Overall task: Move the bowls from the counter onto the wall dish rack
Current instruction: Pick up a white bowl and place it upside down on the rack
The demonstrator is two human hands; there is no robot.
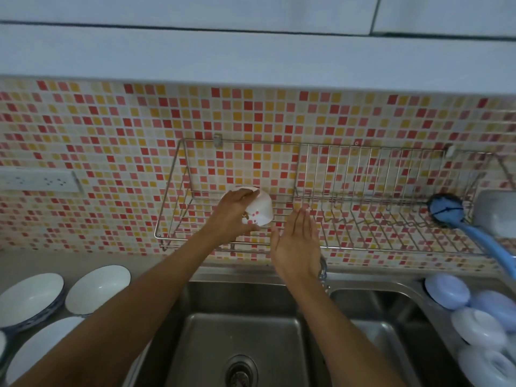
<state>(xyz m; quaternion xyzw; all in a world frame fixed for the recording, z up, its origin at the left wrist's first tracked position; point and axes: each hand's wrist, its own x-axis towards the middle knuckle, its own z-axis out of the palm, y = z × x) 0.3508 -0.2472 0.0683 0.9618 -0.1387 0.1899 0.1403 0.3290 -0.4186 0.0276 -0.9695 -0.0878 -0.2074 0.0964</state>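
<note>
Fingers (pixel 243 194) of the left hand (pixel 233 216) curl over a small white bowl (pixel 259 209) with red dots, gripping it from the left side, with the thumb low against the bowl's wall near its rim. Turned mouth-down and tilted, the bowl has its foot ring pointing up and away toward the tiled wall (pixel 111 129). It sits over the left, flat section of the wall dish rack (pixel 335 248), a wire shelf fixed to the mosaic tiles; whether the rim already touches the wires cannot be told.

Just to the right of the bowl, the right hand (pixel 297 245) is raised with its fingers straight and close together, palm facing left toward the bowl, holding nothing and not touching it. Its fingertips reach to the height of the rack's floor wires.

Both forearms stretch up from the bottom of the view across a steel double sink (pixel 195 297). On the counter at the lower left lie more white bowls (pixel 97 289), open side up, some stacked with blue-edged rims. At the right, a blue-handled dish brush (pixel 446 210) rests in the slotted part of the rack, beside a pale container (pixel 497 213). Below it, lavender and white round pieces (pixel 446 290) are lined along the sink's right edge. A white power strip (pixel 39 180) is mounted on the tiles at far left.
</note>
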